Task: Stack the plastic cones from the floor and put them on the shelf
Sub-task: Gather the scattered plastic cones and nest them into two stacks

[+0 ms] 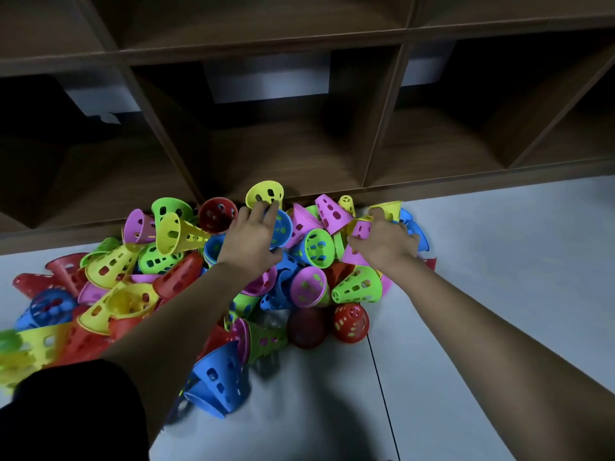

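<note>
Head view: the cones (113, 264) lie piled mid-frame on the floor (499, 261), against the shelf (299, 154) bottom edge. The left hand (253, 234) lies spread on a yellow cone (266, 193). The right hand (387, 242) curls round a pink cone (361, 229). Bare floor lies right and below

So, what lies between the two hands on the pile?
In the head view, a green cone and a pink cone lie between the left hand and right hand.

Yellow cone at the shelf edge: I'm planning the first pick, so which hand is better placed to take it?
Left. The left hand has fingertips on the yellow cone; the right hand sits farther right, over a pink cone.
</note>
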